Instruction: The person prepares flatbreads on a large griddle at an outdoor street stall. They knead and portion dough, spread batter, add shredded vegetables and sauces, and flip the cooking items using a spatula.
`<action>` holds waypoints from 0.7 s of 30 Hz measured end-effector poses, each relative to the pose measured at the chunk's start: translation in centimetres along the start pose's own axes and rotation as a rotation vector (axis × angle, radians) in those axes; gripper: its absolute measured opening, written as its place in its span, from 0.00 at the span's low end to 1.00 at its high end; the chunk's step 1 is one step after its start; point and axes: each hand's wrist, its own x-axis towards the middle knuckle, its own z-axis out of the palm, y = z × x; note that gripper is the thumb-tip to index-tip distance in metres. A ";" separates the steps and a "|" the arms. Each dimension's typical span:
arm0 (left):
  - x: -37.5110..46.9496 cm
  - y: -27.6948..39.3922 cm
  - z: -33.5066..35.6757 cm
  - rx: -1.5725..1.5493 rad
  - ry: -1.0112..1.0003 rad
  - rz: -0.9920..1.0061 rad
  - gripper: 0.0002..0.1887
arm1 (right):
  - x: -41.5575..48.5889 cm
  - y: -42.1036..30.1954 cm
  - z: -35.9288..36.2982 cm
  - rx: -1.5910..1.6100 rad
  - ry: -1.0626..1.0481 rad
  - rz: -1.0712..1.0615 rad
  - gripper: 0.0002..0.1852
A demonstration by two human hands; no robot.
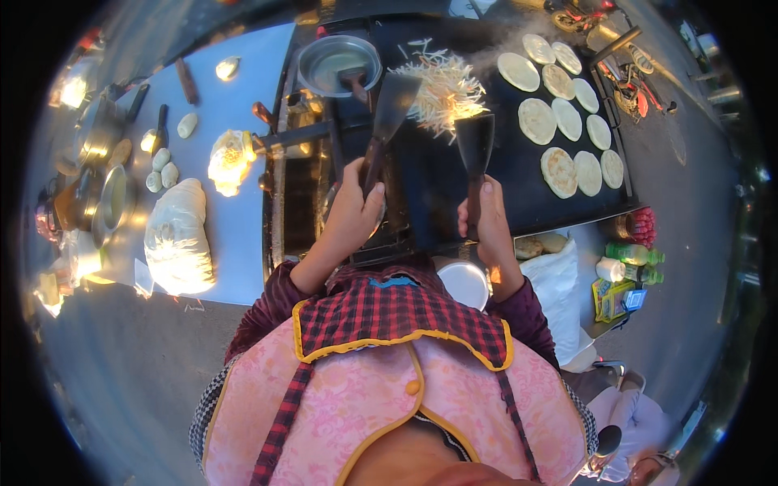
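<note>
My left hand grips the handle of a wide scraper spatula, its blade angled up beside the left edge of a pile of shredded vegetables. A second scraper spatula is in my right hand, with the blade's end at the near edge of the pile. The shreds lie loosely heaped on a black flat griddle. Several round flatbreads are spread over the griddle's right part, some with browned spots. Steam rises near the back of them.
Left of the griddle, a metal worktable holds a bagged mass of dough, dough balls and a rolling pin. A bowl with a brush stands behind my left hand. Bottles are at right; a person is at lower right.
</note>
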 end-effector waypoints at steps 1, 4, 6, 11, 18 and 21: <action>0.3 0.6 0.7 0.090 -0.003 -0.021 0.23 | 0.9 0.5 -3.5 -0.231 0.027 -0.002 0.17; 0.6 1.4 2.3 0.432 -0.023 -0.028 0.23 | 1.8 -0.1 -9.2 -0.999 0.044 -0.348 0.17; 0.8 0.9 3.6 0.738 -0.052 0.071 0.23 | 3.6 -1.6 -10.2 -1.236 -0.016 -0.455 0.15; 4.8 0.5 7.7 0.903 -0.013 0.135 0.18 | 15.5 -3.9 -6.1 -1.338 -0.070 -0.655 0.13; 13.6 4.4 8.4 0.909 -0.008 0.135 0.15 | 28.1 -10.2 -3.9 -1.457 -0.097 -0.785 0.10; 14.2 5.4 7.3 0.879 0.074 0.109 0.14 | 25.9 -12.8 -4.3 -1.454 -0.059 -0.826 0.09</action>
